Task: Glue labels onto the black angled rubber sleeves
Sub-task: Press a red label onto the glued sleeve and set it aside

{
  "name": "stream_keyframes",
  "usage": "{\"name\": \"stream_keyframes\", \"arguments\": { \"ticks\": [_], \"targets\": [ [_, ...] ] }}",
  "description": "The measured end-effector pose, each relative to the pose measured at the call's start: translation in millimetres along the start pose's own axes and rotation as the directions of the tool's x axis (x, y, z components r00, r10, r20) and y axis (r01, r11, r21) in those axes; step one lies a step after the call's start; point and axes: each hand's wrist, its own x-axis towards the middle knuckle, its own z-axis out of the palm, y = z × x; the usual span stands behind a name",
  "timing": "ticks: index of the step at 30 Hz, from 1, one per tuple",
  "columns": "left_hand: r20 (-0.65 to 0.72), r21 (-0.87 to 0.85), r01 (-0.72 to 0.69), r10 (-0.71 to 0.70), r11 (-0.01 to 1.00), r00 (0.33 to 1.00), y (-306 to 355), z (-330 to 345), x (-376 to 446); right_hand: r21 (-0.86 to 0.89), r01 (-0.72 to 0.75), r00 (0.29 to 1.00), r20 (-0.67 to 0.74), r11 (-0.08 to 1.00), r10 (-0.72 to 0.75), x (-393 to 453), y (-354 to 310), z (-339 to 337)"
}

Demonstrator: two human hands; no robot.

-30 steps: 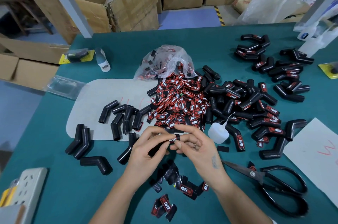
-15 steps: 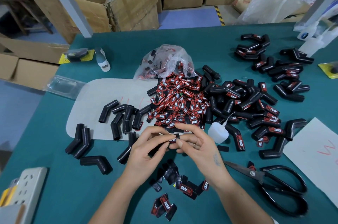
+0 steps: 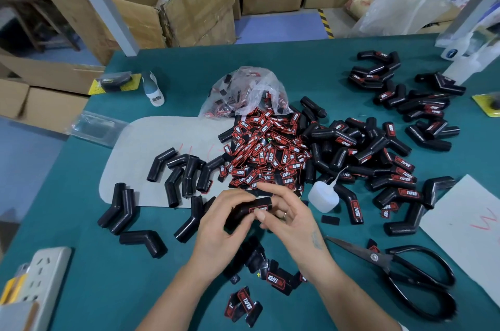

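- Table (image 3: 270, 65): I see a green top strewn with parts. The pile of labels (image 3: 266, 152) lies at centre, spilling from a clear bag (image 3: 243, 92). Bare sleeves (image 3: 184, 171) lie to its left, and labelled sleeves (image 3: 389, 168) to its right.
- Step in hand: I judge this to be the pressing-on of a label, the glue stage for this piece seeming done.
- Left hand (image 3: 219, 225): its fingers curl round the lower part of one sleeve (image 3: 247, 211) and hold it just above the table, near the front edge of the pile.
- Right hand (image 3: 289, 217): the thumb tip presses on the sleeve's upper face, while the other fingers are spread and loosely bent beyond the sleeve's open end. I cannot tell whether they touch it.
- Label (image 3: 261, 209): a red-edged patch shows on the sleeve, right beside the thumb tip.
- Next move, as I judge it: firm, even pressure along the label, then setting the piece with the labelled ones on the right.
- Glue bottle (image 3: 323, 196): it lies just right of the right hand, within reach for another sleeve.
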Motion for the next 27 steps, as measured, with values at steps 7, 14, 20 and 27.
{"name": "stream_keyframes", "arguments": {
  "ticks": [7,14,20,27],
  "targets": [
    [0.006,-0.142,0.153,-0.153,0.978,0.988,5.5,0.8,-1.9,-0.030,0.040,0.999,-0.011,0.999,-0.041,-1.4,0.8,-1.4],
    [0.016,-0.254,0.201,-0.203,0.946,0.979,9.1,1.8,-0.9,-0.065,0.091,0.996,0.019,0.994,-0.090,0.1,4.6,-2.1],
    [-0.004,-0.347,0.236,-0.253,0.908,0.967,10.4,2.1,-1.2,-0.127,0.143,0.990,0.039,0.982,-0.139,-0.8,7.2,-1.8],
    [0.026,-0.413,0.267,-0.282,0.871,0.959,10.7,-0.1,-1.8,-0.113,0.127,0.991,0.044,0.985,-0.123,-1.0,3.0,-0.9]
  ]
}}
